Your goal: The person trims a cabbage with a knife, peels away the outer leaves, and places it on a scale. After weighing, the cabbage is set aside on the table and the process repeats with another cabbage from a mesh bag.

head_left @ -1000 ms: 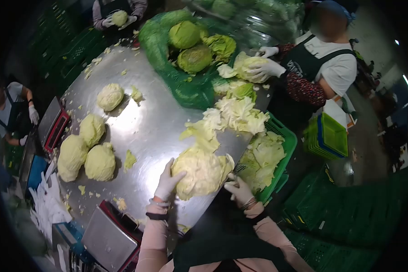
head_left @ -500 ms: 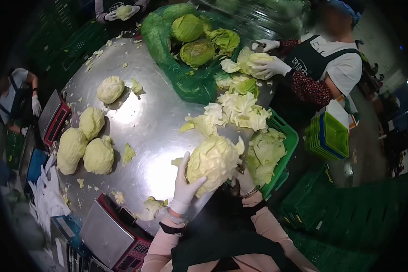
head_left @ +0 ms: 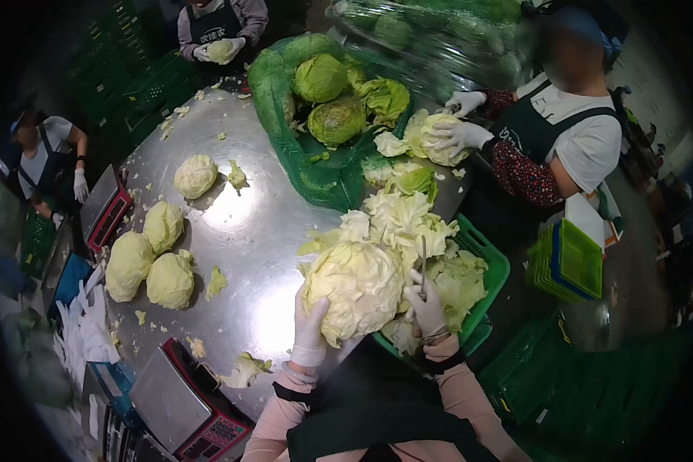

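Note:
A large pale cabbage (head_left: 354, 291) is held up near the table's front edge. My left hand (head_left: 310, 327), in a white glove, grips its left side. Just right of the cabbage, my right hand (head_left: 426, 308), also gloved, is closed round a thin knife (head_left: 424, 258) whose blade points upward. Beyond the cabbage lies a pile of loose leaves (head_left: 404, 219). More leaves (head_left: 456, 285) fill a green basket (head_left: 497, 269) beside my right hand.
Trimmed cabbages (head_left: 129, 266) sit left on the metal table (head_left: 239, 239). A green net bag (head_left: 285, 146) holds untrimmed heads. Scales (head_left: 173, 396) stand at the left edge. A co-worker (head_left: 566, 115) at right handles a cabbage; two other people stand farther back.
The cabbage has turned and shifted slightly in my left hand. My right hand has come out from behind it to its right side, with the knife now showing. The view has shifted a little.

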`<act>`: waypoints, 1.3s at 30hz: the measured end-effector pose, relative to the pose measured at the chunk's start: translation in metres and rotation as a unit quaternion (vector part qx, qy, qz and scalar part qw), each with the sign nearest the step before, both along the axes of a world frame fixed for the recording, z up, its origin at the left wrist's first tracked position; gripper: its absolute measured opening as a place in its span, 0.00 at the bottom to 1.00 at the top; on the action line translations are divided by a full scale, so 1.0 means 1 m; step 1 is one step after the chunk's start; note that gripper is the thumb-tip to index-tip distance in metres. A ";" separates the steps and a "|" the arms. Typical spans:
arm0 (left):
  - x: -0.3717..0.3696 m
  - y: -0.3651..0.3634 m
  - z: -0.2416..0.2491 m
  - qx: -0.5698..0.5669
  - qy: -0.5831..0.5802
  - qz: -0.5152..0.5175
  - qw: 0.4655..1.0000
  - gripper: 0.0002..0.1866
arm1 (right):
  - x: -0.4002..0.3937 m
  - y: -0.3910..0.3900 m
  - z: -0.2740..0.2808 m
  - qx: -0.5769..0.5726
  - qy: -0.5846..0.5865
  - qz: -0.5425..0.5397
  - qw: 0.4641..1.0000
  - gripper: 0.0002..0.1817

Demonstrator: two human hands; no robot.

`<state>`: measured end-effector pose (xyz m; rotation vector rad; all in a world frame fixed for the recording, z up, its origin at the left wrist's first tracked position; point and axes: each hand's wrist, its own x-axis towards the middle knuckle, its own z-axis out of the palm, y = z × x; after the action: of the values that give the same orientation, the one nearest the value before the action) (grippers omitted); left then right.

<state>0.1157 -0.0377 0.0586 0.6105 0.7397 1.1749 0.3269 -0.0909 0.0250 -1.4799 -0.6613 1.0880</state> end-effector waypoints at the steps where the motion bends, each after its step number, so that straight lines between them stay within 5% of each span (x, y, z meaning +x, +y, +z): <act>1: 0.001 0.000 -0.002 0.000 0.031 0.017 0.999 0.36 | 0.006 0.004 -0.002 -0.015 -0.048 -0.015 0.999 0.28; 3: 0.009 -0.001 -0.005 0.014 0.134 0.048 0.990 0.36 | 0.011 0.012 0.012 -0.028 -0.116 0.021 0.993 0.31; 5: 0.016 -0.007 -0.015 0.021 0.233 0.068 0.970 0.37 | -0.003 0.021 0.026 0.125 -0.359 0.102 0.919 0.34; 9: 0.032 -0.014 -0.033 0.085 0.346 0.065 0.932 0.39 | -0.023 0.041 0.026 0.078 -0.376 0.183 0.905 0.27; 13: 0.039 -0.014 -0.038 0.103 0.417 0.060 0.901 0.40 | -0.008 0.050 -0.002 0.107 -0.358 0.155 0.914 0.19; 15: 0.043 -0.006 -0.029 0.121 0.443 0.042 0.887 0.41 | 0.001 0.056 -0.005 0.045 -0.214 0.151 0.964 0.12; 16: 0.044 -0.001 -0.026 0.122 0.444 0.045 0.887 0.41 | 0.007 0.059 -0.001 0.032 0.014 0.166 0.986 0.06; 19: 0.041 0.013 -0.022 0.085 0.424 0.027 0.901 0.40 | 0.033 0.048 0.031 0.003 0.153 0.273 0.950 0.07; 21: 0.036 0.019 -0.022 0.038 0.394 0.018 0.918 0.38 | 0.047 0.038 0.045 0.024 0.111 0.414 0.903 0.09; 24: 0.029 0.022 -0.034 0.049 0.405 0.023 0.913 0.35 | 0.054 0.040 0.021 -0.028 0.050 0.378 0.924 0.19; 26: 0.031 0.023 -0.035 0.056 0.407 0.021 0.912 0.35 | 0.042 0.048 0.002 0.151 -0.296 0.254 0.909 0.27; 29: 0.032 0.016 -0.032 0.083 0.439 0.003 0.894 0.34 | 0.006 0.055 -0.001 0.154 -0.309 0.271 0.899 0.28; 33: 0.030 0.019 -0.033 0.063 0.434 0.016 0.899 0.34 | -0.008 0.043 0.010 0.047 -0.407 0.282 0.867 0.16; 37: 0.014 0.022 -0.041 0.030 0.363 0.011 0.931 0.34 | -0.002 0.012 -0.005 0.132 -0.273 0.277 0.912 0.09; 39: 0.007 0.021 -0.049 0.039 0.357 0.013 0.933 0.35 | 0.020 0.004 0.001 0.070 -0.204 0.277 0.936 0.12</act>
<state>0.1227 -0.0163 0.0098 1.1226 1.3198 1.0000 0.3467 -0.0872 0.0257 -1.4414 -1.4862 1.1202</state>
